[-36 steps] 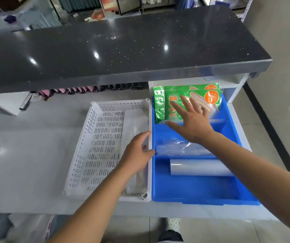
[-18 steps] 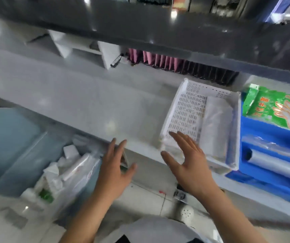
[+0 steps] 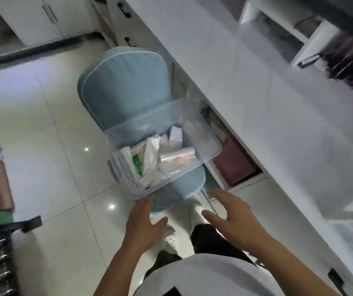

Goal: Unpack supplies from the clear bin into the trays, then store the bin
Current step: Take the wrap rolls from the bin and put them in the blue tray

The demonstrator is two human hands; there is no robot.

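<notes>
At nine o'clock the tiled floor (image 3: 43, 116) fills the view, where a second ago the view held the two trays on the white surface (image 3: 278, 107). Both trays are now out of view.

At centre, the clear bin (image 3: 211, 144) sits on the seat of a blue padded chair (image 3: 124, 86), just beside the edge of the surface. It holds a loose heap of white packets and small boxes (image 3: 160, 154); one green item shows among them. Individual labels cannot be read.

At six o'clock, the left hand (image 3: 142, 225) is released, fingers straight, fingertips at the bin's near corner; actual contact cannot be confirmed. A second ago it rested on the white tray.

To its right, the right hand (image 3: 233, 218) is also released, fingers spread, near the bin but apart from it, holding nothing. It has left the green packets in the blue tray.

Assessment: attention has gone from the trays back to the bin. Supplies remain inside, so unpacking is incomplete and storing the bin is not yet due. The next pick appears imminent.
</notes>
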